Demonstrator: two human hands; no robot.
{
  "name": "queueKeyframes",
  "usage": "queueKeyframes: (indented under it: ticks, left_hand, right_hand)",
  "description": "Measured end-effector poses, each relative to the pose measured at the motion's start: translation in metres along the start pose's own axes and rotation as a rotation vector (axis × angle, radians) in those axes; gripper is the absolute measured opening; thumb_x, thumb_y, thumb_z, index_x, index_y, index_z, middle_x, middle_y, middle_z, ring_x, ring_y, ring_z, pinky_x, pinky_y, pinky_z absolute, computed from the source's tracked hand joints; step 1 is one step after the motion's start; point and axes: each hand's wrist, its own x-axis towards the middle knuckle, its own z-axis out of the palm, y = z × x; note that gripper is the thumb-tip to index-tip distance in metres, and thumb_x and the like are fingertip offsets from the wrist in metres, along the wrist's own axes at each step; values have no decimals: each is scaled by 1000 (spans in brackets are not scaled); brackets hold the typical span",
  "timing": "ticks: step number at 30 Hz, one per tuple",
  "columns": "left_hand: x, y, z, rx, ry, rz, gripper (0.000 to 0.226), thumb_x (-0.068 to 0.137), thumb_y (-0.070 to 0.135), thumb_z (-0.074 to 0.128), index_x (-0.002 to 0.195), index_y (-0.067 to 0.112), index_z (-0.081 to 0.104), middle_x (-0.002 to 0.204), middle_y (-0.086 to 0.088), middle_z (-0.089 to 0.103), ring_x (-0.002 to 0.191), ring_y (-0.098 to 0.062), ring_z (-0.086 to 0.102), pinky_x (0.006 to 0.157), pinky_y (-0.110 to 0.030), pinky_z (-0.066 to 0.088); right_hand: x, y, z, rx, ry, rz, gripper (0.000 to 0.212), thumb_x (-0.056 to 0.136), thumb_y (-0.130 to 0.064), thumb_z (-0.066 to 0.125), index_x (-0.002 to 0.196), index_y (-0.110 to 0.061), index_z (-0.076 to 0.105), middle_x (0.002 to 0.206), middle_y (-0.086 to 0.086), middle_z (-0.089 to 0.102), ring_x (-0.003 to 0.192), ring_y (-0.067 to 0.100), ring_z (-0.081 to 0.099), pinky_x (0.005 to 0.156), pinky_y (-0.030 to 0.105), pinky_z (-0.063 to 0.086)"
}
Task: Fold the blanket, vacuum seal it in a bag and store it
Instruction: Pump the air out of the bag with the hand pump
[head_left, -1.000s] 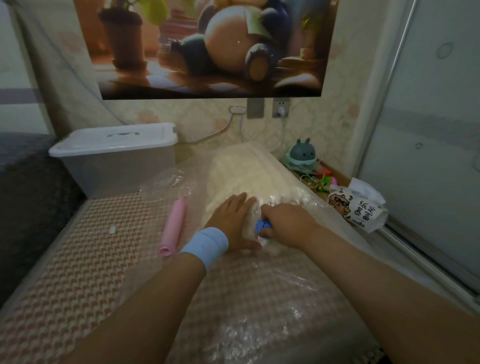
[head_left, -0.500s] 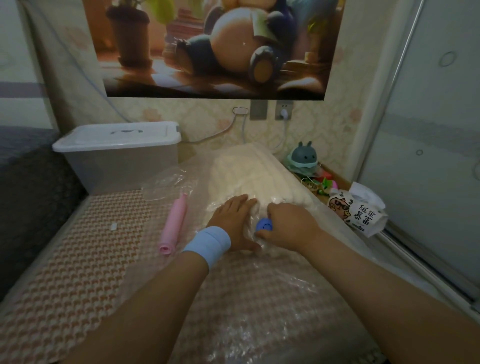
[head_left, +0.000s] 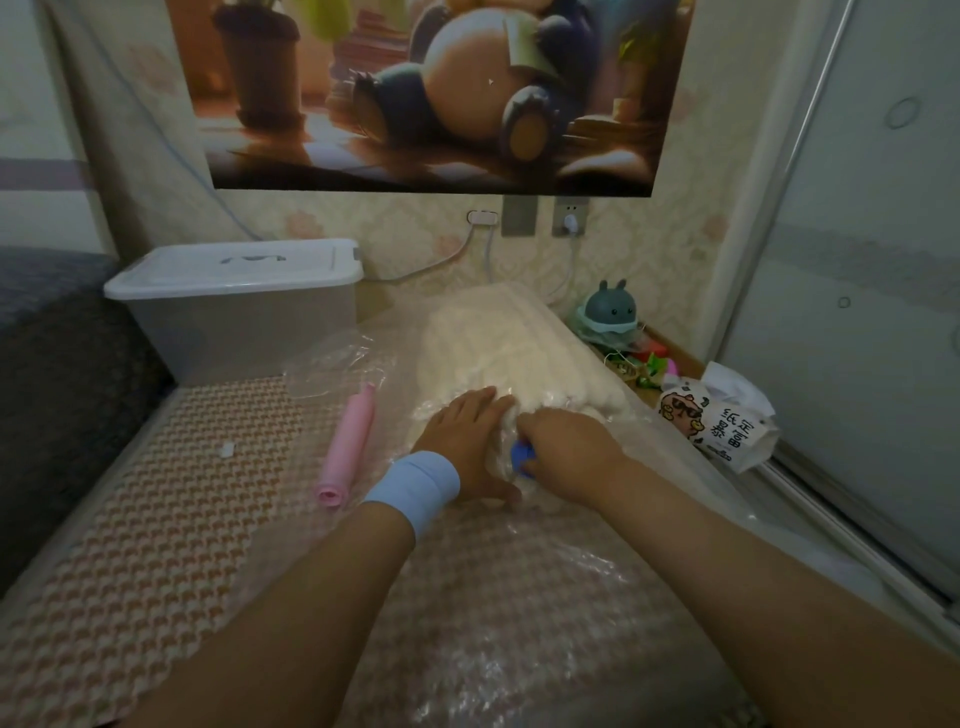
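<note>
The clear plastic bag across the centre and lower frame is thin, glossy and crinkled. Inside it, the cream blanket looks soft, fluffy and matt. The blue cap at centre is smooth hard plastic. The pink tube, left of centre, is smooth with a dull sheen. At upper left, the storage box is cloudy translucent plastic under a smooth white lid. The mat beneath is woven and textured. The wristband is matt pale-blue cloth. The dark cloth at the left edge looks coarse. The tissue pack at right wears shiny film.
</note>
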Motion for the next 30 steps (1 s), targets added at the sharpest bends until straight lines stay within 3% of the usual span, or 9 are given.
queueKeyframes:
  ticks: [3,6,9,12,18,21,24,27,30]
  left_hand:
    - [-1,0,-1,-5,-8,6,123,61,65,76,153,32,1,161,4,-4,148,-23,1,120,-45,13]
    - [0,0,-1,-14,-4,12,124,60,66,76,152,32,1,161,4,-2,148,-24,3,119,-46,14]
    - [-1,0,-1,-1,-1,7,124,59,68,75,153,33,2,161,5,-1,148,-24,4,119,-45,15]
    - [-1,-2,0,-1,-5,2,122,61,67,75,153,33,1,161,6,-3,148,-22,2,120,-43,13]
    - [4,-5,3,-66,-25,-11,120,59,65,75,152,32,7,161,4,2,147,-22,3,119,-44,15]
    - [7,-8,-2,-260,85,-18,82,71,37,70,144,30,34,150,-1,34,141,-26,28,113,-43,30]
    - [-3,-3,-30,-687,267,-224,33,84,4,53,111,18,66,108,1,62,103,-18,58,90,-31,49]
    - [-17,-8,-56,-1079,208,-323,16,90,13,50,91,8,66,81,-5,67,68,-18,60,63,-25,43]
    - [-37,-30,-61,-1164,167,-366,9,89,16,63,95,8,63,81,-8,69,64,-17,65,63,-25,49]
  right_hand:
    - [-4,5,-1,52,-45,-140,32,84,-10,69,109,-26,62,102,-4,41,94,20,49,69,28,32]
    - [-6,-1,0,88,-10,-73,55,81,-26,72,131,-23,48,113,3,45,94,19,47,70,30,34]
    - [-1,-3,1,-11,14,66,38,89,-35,65,121,-17,54,115,4,58,102,24,59,73,28,34]
    - [-1,2,-3,51,-28,-49,23,87,-14,66,108,-20,60,103,0,51,94,22,56,70,28,35]
    - [2,12,-11,332,67,-216,34,75,6,65,96,-21,66,95,-13,46,86,10,49,76,24,41]
    - [3,9,-12,510,141,-81,34,76,-3,70,103,-24,64,98,-8,55,81,3,54,72,18,43]
    - [10,-1,-13,523,231,-14,26,78,-15,75,102,-21,66,97,-7,58,74,-3,51,67,7,35]
    - [22,-20,-11,545,287,-24,24,78,-15,74,101,-17,69,95,-2,59,73,3,51,66,13,36]
    - [36,-49,-5,591,319,-34,23,80,-17,75,102,-17,69,95,-2,59,76,8,54,66,12,36]
